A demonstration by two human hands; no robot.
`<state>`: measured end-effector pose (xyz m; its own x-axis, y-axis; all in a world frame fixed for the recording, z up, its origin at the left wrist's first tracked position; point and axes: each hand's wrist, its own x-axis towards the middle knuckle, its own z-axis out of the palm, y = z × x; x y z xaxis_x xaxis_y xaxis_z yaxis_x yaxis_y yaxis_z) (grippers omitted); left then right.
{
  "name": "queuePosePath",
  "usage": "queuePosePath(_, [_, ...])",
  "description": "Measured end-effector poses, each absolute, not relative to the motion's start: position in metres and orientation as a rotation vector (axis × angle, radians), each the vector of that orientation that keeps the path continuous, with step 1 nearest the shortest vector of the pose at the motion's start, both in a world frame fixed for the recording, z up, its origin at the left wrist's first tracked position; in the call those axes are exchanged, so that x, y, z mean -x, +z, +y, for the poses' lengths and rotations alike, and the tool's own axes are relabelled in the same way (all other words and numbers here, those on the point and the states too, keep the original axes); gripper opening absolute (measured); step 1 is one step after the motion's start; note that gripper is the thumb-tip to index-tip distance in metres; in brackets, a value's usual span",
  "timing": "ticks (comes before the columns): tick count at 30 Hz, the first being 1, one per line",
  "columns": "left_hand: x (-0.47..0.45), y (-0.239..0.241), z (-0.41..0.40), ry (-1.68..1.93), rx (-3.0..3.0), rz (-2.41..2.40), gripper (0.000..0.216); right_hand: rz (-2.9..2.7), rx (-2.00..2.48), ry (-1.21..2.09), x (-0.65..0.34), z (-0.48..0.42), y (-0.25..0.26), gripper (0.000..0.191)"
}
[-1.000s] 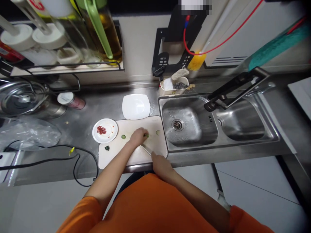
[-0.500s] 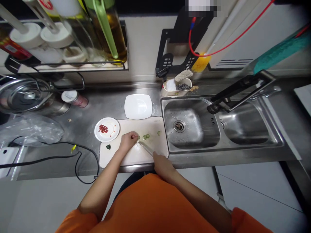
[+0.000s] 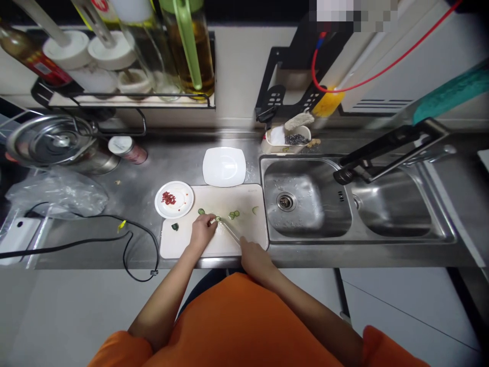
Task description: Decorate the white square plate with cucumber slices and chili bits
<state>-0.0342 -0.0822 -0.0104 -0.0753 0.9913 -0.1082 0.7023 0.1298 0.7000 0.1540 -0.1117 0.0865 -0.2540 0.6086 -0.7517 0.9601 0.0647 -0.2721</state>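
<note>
My left hand (image 3: 202, 232) is closed, its fingertips pinching a small cucumber piece (image 3: 218, 218) on the white cutting board (image 3: 244, 244). My right hand (image 3: 256, 259) grips a knife (image 3: 231, 234), whose blade tip reaches close to that piece. Just beyond my left hand lies another green cucumber piece (image 3: 201, 211). A few thin cucumber slices (image 3: 234, 214) lie to the right of the blade, and a curved green sliver (image 3: 255, 210) sits near the board's right side. At the board's left is a dark green end piece (image 3: 174, 227).
A round white plate (image 3: 186, 204) with chopped red bits overlaps the board's upper left corner. Behind the board stands a white square dish (image 3: 224, 167). To the right is a double steel sink (image 3: 307, 204). A black cable (image 3: 145, 233) and plastic bag (image 3: 57, 193) lie left.
The view has shifted, so the counter appears farther right. My left hand has moved slightly towards me relative to the board, and a cucumber piece now shows beyond it. The knife stays in my right hand.
</note>
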Motion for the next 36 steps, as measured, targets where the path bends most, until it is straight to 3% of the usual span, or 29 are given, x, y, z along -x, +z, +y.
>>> queuePosePath(36, [0.034,-0.016,-0.079,0.597,-1.610,1.878,0.012,1.860,-1.533,-1.113,-0.138,-0.105,0.090,0.035])
